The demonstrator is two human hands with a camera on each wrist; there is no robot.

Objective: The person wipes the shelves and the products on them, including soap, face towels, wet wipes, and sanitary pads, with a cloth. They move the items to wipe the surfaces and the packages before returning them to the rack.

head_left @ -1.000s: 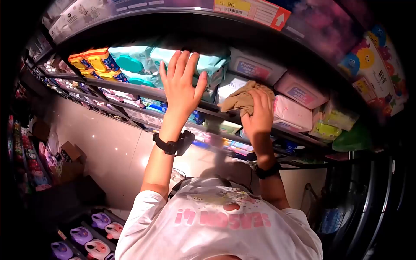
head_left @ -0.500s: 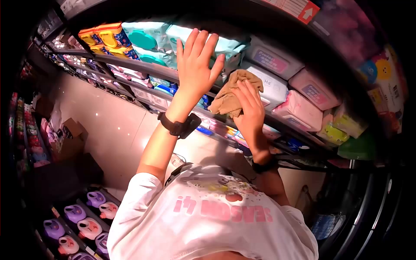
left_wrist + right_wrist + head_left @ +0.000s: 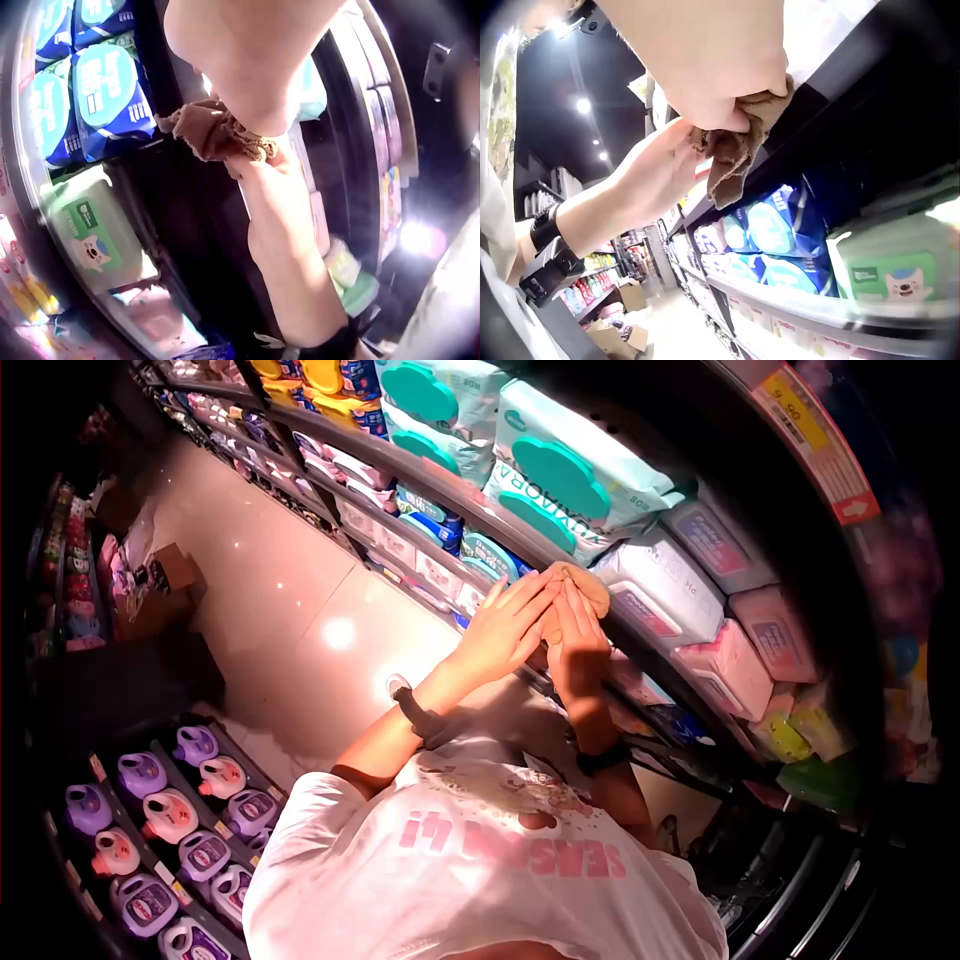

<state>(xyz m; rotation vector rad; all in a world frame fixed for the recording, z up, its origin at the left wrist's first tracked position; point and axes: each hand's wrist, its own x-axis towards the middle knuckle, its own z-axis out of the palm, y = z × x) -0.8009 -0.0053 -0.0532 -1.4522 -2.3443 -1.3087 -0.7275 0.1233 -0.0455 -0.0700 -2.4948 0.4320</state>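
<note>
A crumpled brown cloth (image 3: 590,588) lies between the two hands, close to the shelf edge in the head view. My right hand (image 3: 578,650) grips it, with the thumb bent against the cloth (image 3: 739,161) in the right wrist view. My left hand (image 3: 505,628) touches the cloth from the other side, its fingers fairly straight and meeting the right hand's fingers. Behind the hands stand teal wipe packs (image 3: 565,465) and white packs (image 3: 665,585). In the left wrist view the cloth (image 3: 210,133) hangs below the near hand.
Pink packs (image 3: 730,670) and a green item (image 3: 820,785) fill the shelf's right part. Lower shelves hold blue packs (image 3: 112,97) and a green pack (image 3: 97,229). Purple bottles (image 3: 145,905) stand at lower left, with a cardboard box (image 3: 175,570) on the floor beyond.
My left hand has come off the teal packs and down to the cloth beside my right hand. The cloth has left the white packs' front, and the head view has turned.
</note>
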